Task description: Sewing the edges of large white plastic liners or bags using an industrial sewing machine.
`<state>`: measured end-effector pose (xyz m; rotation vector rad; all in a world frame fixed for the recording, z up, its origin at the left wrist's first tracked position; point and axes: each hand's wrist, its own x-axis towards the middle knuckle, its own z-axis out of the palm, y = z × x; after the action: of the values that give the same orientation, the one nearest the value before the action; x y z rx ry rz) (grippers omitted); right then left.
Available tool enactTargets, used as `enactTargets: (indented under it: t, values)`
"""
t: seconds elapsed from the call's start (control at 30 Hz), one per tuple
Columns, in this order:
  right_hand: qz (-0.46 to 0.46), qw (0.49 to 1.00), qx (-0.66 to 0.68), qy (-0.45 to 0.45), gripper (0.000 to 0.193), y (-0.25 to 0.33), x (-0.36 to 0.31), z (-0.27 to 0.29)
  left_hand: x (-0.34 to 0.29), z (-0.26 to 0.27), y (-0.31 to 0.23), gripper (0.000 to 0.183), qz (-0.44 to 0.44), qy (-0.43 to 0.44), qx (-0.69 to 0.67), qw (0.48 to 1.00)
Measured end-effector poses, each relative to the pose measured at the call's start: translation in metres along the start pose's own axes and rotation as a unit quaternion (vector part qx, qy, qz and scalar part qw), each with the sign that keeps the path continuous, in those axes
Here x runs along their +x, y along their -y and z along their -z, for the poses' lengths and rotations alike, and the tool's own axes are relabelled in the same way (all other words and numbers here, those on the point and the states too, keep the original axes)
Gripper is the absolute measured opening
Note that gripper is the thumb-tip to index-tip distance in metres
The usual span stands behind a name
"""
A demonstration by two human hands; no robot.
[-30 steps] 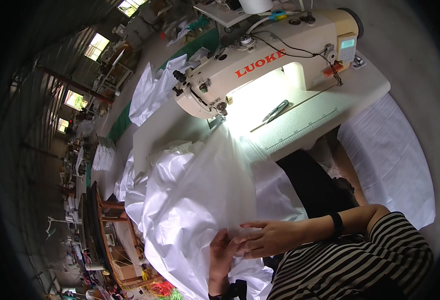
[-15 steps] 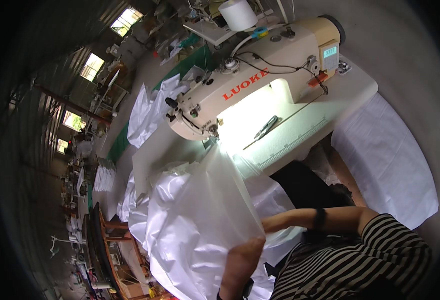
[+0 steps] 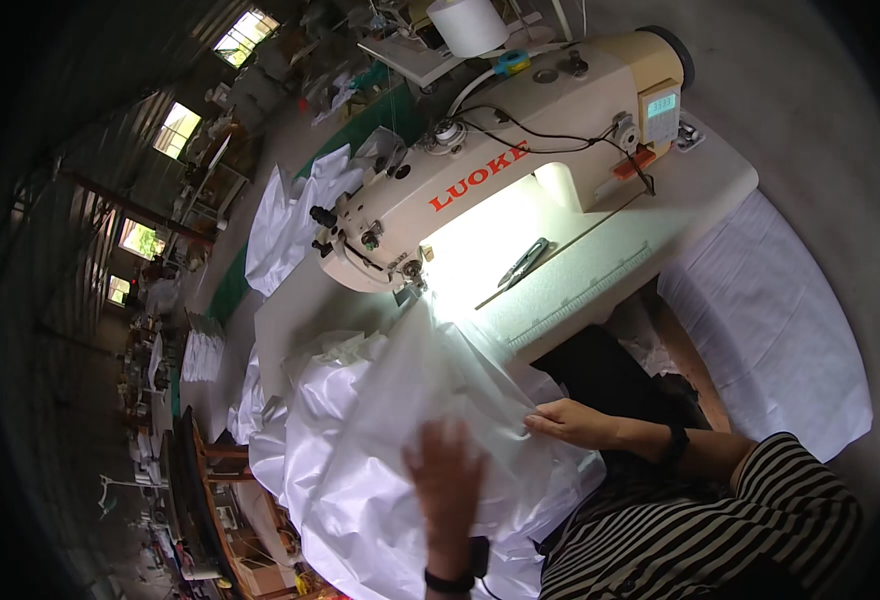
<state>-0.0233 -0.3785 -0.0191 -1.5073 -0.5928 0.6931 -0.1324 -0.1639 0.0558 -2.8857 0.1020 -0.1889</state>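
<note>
A large sheet of thin white glossy fabric (image 3: 360,450) runs from under the needle of a cream sewing machine (image 3: 520,130) down over the table's front edge in loose folds. My right hand (image 3: 572,424) pinches the fabric's edge on the right, thumb and fingers closed. Over the middle of the sheet is my left hand (image 3: 447,480), blurred by motion, its fingers spread and nothing gripped in them. Whether its palm touches the cloth I cannot tell. Small thread snips (image 3: 526,260) lie on the lit machine bed, beside a thin stick-like tool.
A white thread cone (image 3: 468,27) stands behind the machine. White cloth (image 3: 770,320) hangs at the right below the table corner. More white fabric (image 3: 295,220) is heaped beyond the machine head. A wooden rack (image 3: 222,500) stands at lower left.
My left hand has let go of the fabric edge and moved up and left over the sheet. My right hand now shows at the edge, and the fabric hangs slacker.
</note>
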Motion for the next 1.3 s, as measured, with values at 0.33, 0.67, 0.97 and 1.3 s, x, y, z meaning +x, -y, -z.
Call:
enactTargets:
  t: [0.33, 0.67, 0.97, 1.3]
  values:
    - [-0.105, 0.994, -0.016, 0.037, 0.038, -0.018, 0.007, 0.003, 0.116, -0.01, 0.05, 0.024, -0.028, -0.111, -0.202, 0.973]
    - [0.104, 0.903, -0.405, -0.093, 0.017, 0.053, 0.082, 0.076, 0.173, -0.058, 0.045, 0.042, 0.001, -0.133, -0.215, 0.968]
    - [-0.003, 0.845, -0.521, -0.119, 0.029, 0.06, 0.234, 0.089, 0.198, -0.067, 0.045, 0.023, -0.018, -0.219, -0.235, 0.947]
    - [0.113, 0.78, -0.596, -0.152, 0.022, 0.067, 0.232, 0.078, 0.207, -0.066, 0.051, 0.033, -0.019, -0.098, -0.276, 0.956]
